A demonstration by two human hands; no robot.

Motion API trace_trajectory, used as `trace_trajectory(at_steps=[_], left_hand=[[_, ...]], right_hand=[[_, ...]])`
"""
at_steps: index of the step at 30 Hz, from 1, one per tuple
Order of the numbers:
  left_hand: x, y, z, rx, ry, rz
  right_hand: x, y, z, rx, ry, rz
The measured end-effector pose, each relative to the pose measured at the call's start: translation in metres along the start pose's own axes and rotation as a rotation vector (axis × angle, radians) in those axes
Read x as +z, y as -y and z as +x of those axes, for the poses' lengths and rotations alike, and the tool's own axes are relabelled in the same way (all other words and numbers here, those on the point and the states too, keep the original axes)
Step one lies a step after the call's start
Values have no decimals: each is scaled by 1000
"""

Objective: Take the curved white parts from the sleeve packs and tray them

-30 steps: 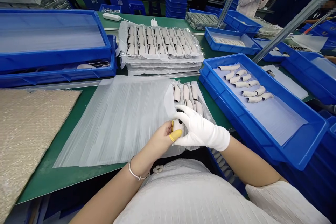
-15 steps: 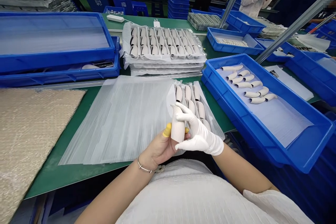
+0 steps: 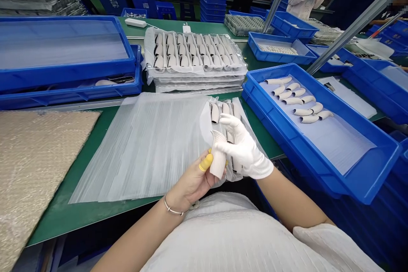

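Note:
A cream, ribbed, curved hollow piece [image 3: 218, 165] with a pointed upper tip is held at its lower part by my left hand [image 3: 194, 181], which wears yellow finger cots. My right hand [image 3: 247, 153], in a white glove, is open beside it. Its thumb lies across or just in front of the piece's upper part; contact is unclear. The other gloved fingers are spread and raised. Behind the glove, similar pieces [image 3: 215, 113] sit in rows among clear wrapping, partly hidden. Translucent plastic sheets [image 3: 153, 144] lie left of them on the green table [image 3: 111, 121].
On the right, a blue tray [image 3: 353, 189] holds several cream pieces [image 3: 302, 101] on white paper. A stack of packed trays [image 3: 200, 78] stands at the back. Blue bins [image 3: 63, 70] and bubble wrap [image 3: 44, 161] are at left. A metal post [image 3: 350, 27] slants at right; people stand beyond.
My right hand has loosened from the piece, its fingers spreading and lifting away. The piece has tilted slightly in my left hand. The whole view has shifted a little.

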State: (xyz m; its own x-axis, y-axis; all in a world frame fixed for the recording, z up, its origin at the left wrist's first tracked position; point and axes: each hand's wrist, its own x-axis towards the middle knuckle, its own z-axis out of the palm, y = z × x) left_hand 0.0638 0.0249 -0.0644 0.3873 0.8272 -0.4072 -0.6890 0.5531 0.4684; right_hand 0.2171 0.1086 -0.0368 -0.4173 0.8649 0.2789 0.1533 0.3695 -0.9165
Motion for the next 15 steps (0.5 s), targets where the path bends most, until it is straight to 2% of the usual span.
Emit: trace_trajectory(at_steps=[4, 6, 10, 15], left_hand=[[-1, 1, -2, -17, 7, 2], [-1, 0, -1, 2, 2, 30], [1, -1, 0, 71, -52, 122], [6, -1, 2, 159, -134, 250]], right_hand=[[-13, -14, 16, 92, -196, 18], [-18, -18, 17, 178, -226, 55], [-20, -10, 5, 265, -105, 168], [-14, 7, -2, 258, 89, 15]])
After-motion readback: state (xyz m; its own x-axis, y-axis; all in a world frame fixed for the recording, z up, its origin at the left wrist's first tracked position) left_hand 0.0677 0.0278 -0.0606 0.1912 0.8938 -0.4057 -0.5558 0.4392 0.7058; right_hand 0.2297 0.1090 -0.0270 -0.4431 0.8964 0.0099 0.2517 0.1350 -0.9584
